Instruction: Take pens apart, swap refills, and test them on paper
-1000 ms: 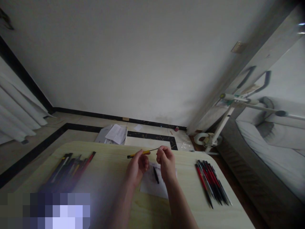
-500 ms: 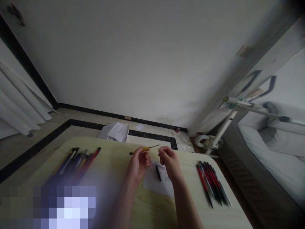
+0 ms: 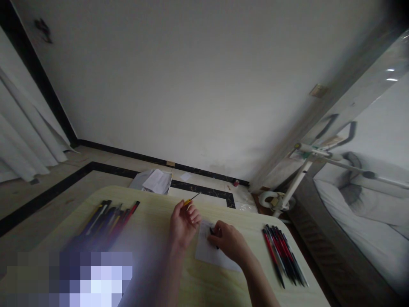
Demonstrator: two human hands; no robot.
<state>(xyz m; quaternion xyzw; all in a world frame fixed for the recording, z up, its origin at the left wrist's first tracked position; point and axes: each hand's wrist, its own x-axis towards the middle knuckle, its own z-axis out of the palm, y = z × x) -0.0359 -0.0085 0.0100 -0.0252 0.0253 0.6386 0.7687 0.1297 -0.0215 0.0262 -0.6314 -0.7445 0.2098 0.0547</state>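
My left hand (image 3: 184,221) is curled above the table with its palm turned up. Held in it is a yellow pen (image 3: 188,201), whose thin, bare refill points up and to the right. My right hand (image 3: 228,239) is over a sheet of white paper (image 3: 204,249), its fingers pinched around a slim black pen part (image 3: 211,231). That part lies at the paper, and my fingers hide its middle.
Several pens (image 3: 108,215) lie in a group on the left of the pale wooden table (image 3: 153,213). Several red, black and clear pens (image 3: 284,256) lie in a row at the right. Beyond the far edge are papers (image 3: 157,181). Exercise equipment (image 3: 297,179) and a sofa (image 3: 351,221) stand at right.
My right hand has come down from beside the refill tip to the black pen part on the paper. My left hand has shifted slightly left and down, the yellow pen tilting more upward.
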